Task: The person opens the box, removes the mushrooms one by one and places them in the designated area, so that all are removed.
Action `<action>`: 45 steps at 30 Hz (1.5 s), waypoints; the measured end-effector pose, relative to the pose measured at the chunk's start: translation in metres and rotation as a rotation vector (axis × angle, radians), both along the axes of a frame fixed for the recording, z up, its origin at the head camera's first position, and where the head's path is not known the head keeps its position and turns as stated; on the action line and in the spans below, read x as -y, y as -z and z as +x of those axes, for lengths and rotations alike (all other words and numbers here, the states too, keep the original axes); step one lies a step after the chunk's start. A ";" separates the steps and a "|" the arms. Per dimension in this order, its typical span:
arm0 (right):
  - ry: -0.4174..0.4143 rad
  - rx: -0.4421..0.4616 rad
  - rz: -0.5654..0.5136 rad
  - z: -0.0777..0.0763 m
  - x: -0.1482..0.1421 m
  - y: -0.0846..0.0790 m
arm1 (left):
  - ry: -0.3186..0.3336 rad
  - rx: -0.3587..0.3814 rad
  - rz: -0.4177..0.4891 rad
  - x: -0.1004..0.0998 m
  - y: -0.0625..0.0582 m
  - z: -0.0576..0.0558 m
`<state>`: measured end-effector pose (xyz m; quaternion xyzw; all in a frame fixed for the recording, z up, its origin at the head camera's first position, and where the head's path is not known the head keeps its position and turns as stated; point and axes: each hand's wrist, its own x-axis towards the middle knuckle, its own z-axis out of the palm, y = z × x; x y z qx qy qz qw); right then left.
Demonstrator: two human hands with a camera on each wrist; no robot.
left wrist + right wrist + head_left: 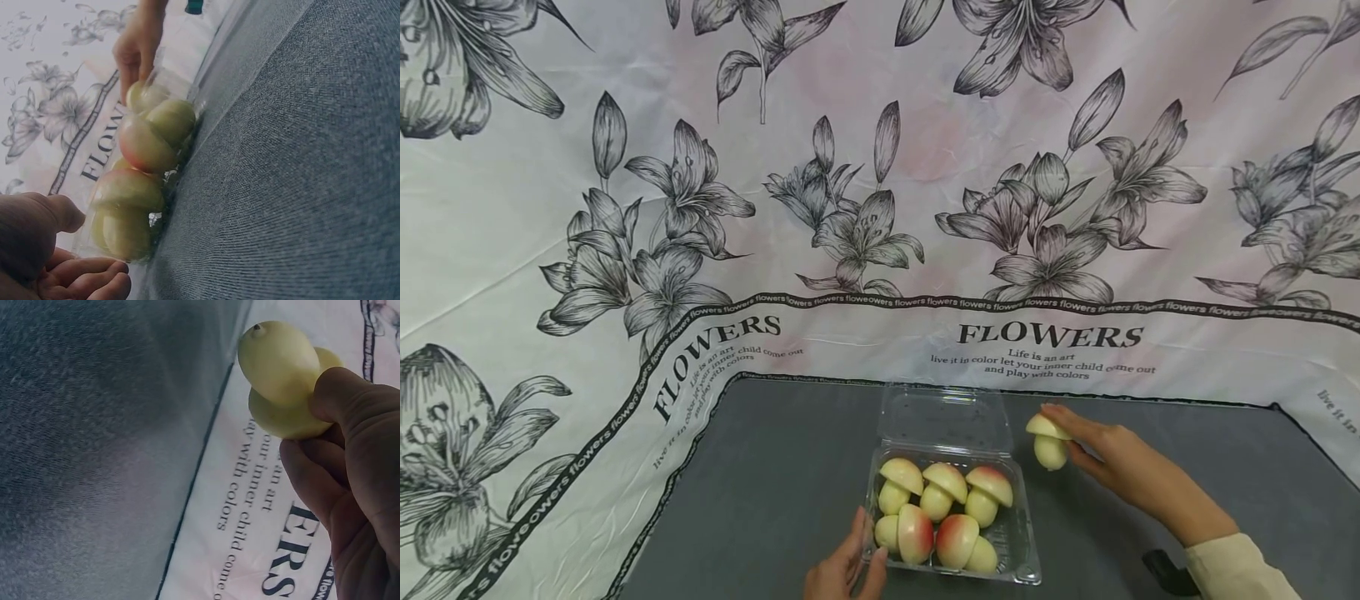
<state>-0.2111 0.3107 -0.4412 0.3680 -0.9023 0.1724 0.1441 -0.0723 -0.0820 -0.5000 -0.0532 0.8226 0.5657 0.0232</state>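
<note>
A clear plastic clamshell container point(1026, 550) sits on the grey surface with its lid point(946, 421) folded back. Several pale yellow mushroom-shaped pieces lie in it, some with red-blushed caps; one front piece point(916, 533) is tipped on its side. At the container's front left corner is my left hand point(844, 567), thumb toward the front and fingers along the side, loosely bent in the left wrist view. Right of the container, my right hand point(1120, 462) pinches another mushroom-shaped piece point(1049, 452) by its cap, stem downward. In the right wrist view its rounded stem end bears a small dark spot.
The grey tabletop point(775, 483) extends on both sides of the container. Behind it hangs a white cloth point(865, 350) printed with black flowers and lettering. A dark object point(1167, 571) shows below the right forearm.
</note>
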 end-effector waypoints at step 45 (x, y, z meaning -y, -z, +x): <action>0.081 0.200 0.025 -0.014 -0.005 0.011 | -0.015 -0.015 -0.011 -0.002 -0.002 0.003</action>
